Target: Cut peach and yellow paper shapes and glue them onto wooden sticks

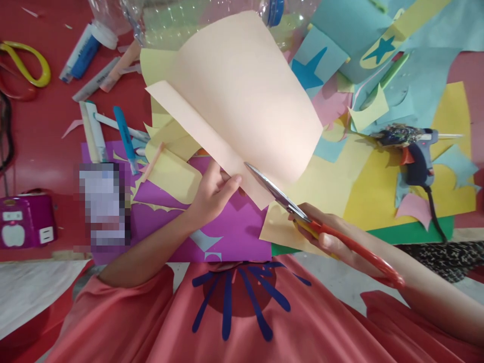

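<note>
A large peach sheet of paper (245,96) curls upward in front of me, with a narrow strip (196,131) partly cut along its lower left side. My left hand (215,194) pinches the strip's edge between thumb and fingers. In my right hand (321,229) is a pair of scissors (280,194) with red and yellow handles. Their blades lie across the paper where strip and sheet meet, pointing up and left. Purple paper (234,232) lies beneath my hands.
A glue gun (418,156) with a cord rests on yellow paper (451,116) at right. Markers (124,138), a blurred phone-like object (104,204) and a purple box (26,222) lie left. Clear plastic bottles (196,20) and blue star-decorated pieces (310,65) are at the back. Yellow-handled scissors (41,70) lie far left.
</note>
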`<state>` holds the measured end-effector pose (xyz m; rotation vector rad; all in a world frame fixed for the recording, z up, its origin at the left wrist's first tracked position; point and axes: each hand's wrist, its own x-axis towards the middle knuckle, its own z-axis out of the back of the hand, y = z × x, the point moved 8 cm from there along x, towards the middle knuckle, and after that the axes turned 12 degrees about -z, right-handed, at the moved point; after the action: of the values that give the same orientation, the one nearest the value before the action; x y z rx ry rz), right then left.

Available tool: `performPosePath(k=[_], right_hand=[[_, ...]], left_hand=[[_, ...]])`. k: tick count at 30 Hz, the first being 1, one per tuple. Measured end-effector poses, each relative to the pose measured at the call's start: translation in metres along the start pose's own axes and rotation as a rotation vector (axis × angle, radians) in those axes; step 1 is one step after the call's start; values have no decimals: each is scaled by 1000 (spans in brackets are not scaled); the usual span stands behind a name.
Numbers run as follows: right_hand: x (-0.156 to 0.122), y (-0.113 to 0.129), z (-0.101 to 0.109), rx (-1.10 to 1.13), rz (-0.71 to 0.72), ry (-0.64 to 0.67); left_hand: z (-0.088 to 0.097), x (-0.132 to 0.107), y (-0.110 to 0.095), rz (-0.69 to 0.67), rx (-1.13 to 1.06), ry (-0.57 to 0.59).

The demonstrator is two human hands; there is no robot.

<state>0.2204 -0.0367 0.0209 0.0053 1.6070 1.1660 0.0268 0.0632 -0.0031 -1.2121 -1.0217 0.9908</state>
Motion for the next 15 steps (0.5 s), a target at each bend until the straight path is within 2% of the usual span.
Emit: performPosePath(k=[4, 8, 15], right_hand=[[1, 0, 1, 60, 11, -61], [1, 5, 3, 61, 32, -121], [4, 5, 2, 47, 21, -140]], left_hand=[[-6, 1, -2, 9, -22, 73], [-7, 3, -3, 4, -16, 76], [-8, 3, -5, -16, -38, 74]])
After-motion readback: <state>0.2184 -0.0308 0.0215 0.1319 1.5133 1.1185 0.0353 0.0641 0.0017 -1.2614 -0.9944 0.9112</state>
